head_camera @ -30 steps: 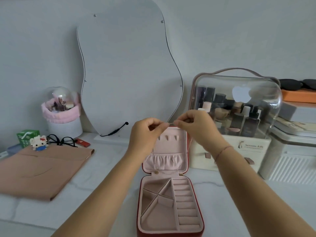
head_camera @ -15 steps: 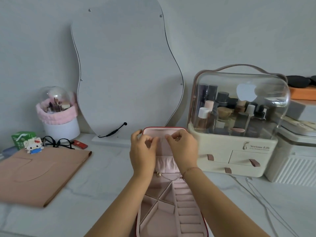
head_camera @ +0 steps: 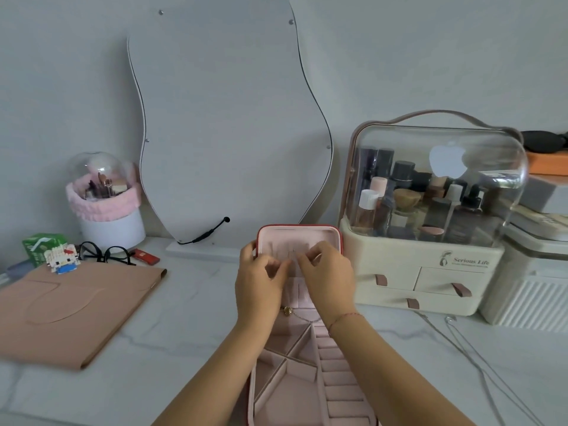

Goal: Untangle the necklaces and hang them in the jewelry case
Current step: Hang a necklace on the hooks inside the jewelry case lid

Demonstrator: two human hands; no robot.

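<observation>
A red jewelry case [head_camera: 299,233] with a pink lining stands open on the marble table, lid upright. My left hand [head_camera: 259,285] and my right hand [head_camera: 329,278] are side by side in front of the lid's hooks, fingertips pinching the thin ends of a gold necklace [head_camera: 289,310]. Its small gold pendant hangs below my hands, at the lid's pocket, and the chain trails to the right behind my right wrist. Two silver necklaces [head_camera: 467,355] lie on the table at the right.
A white cosmetics organiser [head_camera: 430,272] with a clear dome stands right of the case. A wavy mirror [head_camera: 227,118] leans on the wall behind. At the left lie a tan pouch [head_camera: 76,305], black glasses [head_camera: 101,253], a toy figure and a pink-trimmed brush holder [head_camera: 107,207].
Both hands came down from in front of the mirror to the case lid with the gold necklace. The view tilted and moved closer, which brought the silver necklaces at the right into sight.
</observation>
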